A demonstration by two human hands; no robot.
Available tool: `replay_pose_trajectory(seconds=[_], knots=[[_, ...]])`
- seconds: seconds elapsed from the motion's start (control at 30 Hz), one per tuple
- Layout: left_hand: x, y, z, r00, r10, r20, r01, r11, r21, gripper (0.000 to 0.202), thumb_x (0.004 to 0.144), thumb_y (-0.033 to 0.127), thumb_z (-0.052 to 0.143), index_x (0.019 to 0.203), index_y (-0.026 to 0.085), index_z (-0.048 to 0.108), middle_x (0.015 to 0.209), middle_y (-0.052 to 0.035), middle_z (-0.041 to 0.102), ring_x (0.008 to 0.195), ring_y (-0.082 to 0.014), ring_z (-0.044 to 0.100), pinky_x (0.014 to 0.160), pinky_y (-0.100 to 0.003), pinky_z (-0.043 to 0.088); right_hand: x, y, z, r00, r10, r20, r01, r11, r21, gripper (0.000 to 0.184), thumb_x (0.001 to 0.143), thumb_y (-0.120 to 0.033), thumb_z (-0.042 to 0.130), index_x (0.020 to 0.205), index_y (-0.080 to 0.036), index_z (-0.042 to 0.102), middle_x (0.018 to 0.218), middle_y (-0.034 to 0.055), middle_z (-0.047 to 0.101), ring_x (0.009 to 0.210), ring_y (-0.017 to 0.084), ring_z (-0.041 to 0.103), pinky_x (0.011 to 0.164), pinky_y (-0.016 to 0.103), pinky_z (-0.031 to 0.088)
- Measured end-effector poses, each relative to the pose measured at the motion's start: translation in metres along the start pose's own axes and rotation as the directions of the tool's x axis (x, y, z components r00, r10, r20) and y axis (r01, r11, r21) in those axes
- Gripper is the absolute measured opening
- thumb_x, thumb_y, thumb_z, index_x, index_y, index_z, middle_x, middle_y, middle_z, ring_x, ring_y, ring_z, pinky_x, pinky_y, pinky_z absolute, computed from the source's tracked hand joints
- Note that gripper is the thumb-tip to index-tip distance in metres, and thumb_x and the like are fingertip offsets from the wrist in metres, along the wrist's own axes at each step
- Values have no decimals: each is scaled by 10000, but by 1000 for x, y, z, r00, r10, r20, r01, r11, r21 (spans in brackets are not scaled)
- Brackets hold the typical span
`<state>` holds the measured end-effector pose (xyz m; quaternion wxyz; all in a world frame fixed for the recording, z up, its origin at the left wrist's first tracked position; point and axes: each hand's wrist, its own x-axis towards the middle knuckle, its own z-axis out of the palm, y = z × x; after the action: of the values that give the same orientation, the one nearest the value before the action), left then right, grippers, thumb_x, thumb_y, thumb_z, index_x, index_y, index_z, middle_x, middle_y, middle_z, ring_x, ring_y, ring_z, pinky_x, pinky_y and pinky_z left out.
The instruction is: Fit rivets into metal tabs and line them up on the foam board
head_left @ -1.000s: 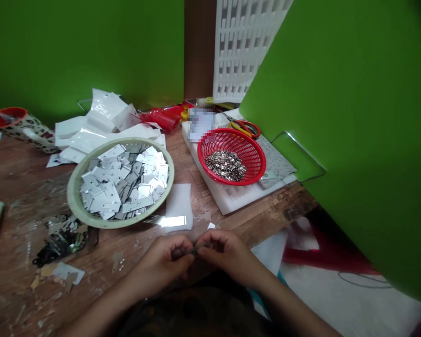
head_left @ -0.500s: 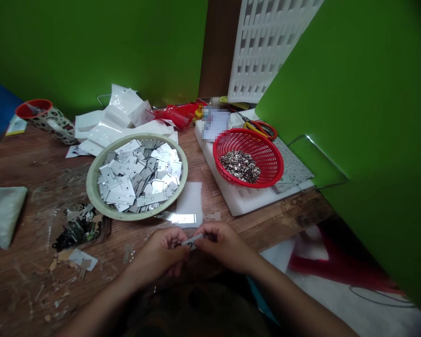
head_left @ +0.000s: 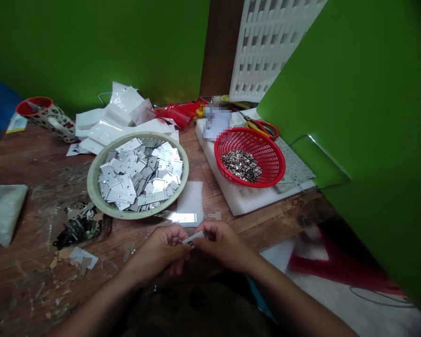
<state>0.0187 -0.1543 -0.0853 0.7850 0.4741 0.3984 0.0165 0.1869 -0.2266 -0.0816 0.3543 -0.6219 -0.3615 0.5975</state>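
A patterned mug (head_left: 52,117) sits beside glossy white sheets (head_left: 115,117) on the table (head_left: 45,168); red plastic (head_left: 180,113) lies right of them; scissors (head_left: 254,126) rest near a green panel (head_left: 365,117); a white lattice (head_left: 254,77) shows partly behind it.

Both hands meet near the table's front edge, the left hand (head_left: 166,250) and the right hand (head_left: 221,241) pinching one small metal plate (head_left: 197,236) between fingers and thumbs. Just beyond them on the wooden table (head_left: 31,164) lies a white sheet (head_left: 190,199), with a pale bowl (head_left: 95,192) of similar plates (head_left: 140,175) to its left. On the right, a red basket (head_left: 272,161) holding small shiny pieces (head_left: 241,166) stands on a white slab (head_left: 243,203), with scissors (head_left: 272,130) behind it. A mug (head_left: 56,124) leans at the far left, near crumpled wrapping (head_left: 119,110). Dark parts (head_left: 77,231) lie heaped in front of the bowl.
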Motion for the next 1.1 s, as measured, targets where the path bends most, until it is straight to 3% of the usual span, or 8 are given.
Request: replay_pose_trajectory(seconds=[0.57,0.7,0.8,0.93,1.1], knots=[[2,1,-2,999,-6,-46,7,1000,13,157,740,268,631,679,172,524,500,39,574,353,-58,458,350,-149,301,5,-5,2,995,-93,-45,85,982,-168,78,742,-207,621,767,-159,677,589,-38,525,551,94,442,482,188,324],[1,1,-2,997,13,-75,-6,996,89,114,737,252,600,701,172,527,483,52,557,356,-59,454,357,-150,300,4,-12,0,980,-199,-18,184,932,-311,143,755,-176,610,854,-180,713,689,-14,621,597,103,507,536,196,372],[2,1,-1,994,0,-107,17,987,158,79,727,233,575,706,176,524,432,71,523,343,-65,439,349,-152,292,3,-17,-1,968,-249,36,242,888,-391,131,757,-149,602,803,-185,719,724,-6,659,626,105,551,560,192,384],[3,-1,-2,994,-29,-103,45,987,156,69,715,227,567,701,180,518,422,69,533,327,-61,418,341,-152,278,4,-19,-2,973,-224,46,222,876,-429,108,722,-131,607,750,-174,703,653,-21,647,576,92,540,538,184,363],[3,-3,-6,997,-60,-49,64,995,74,95,726,252,579,694,176,533,462,52,565,324,-54,411,333,-152,266,7,-16,-2,990,-109,86,134,918,-372,80,732,-199,604,727,-163,676,638,-14,631,577,100,527,498,182,334]])
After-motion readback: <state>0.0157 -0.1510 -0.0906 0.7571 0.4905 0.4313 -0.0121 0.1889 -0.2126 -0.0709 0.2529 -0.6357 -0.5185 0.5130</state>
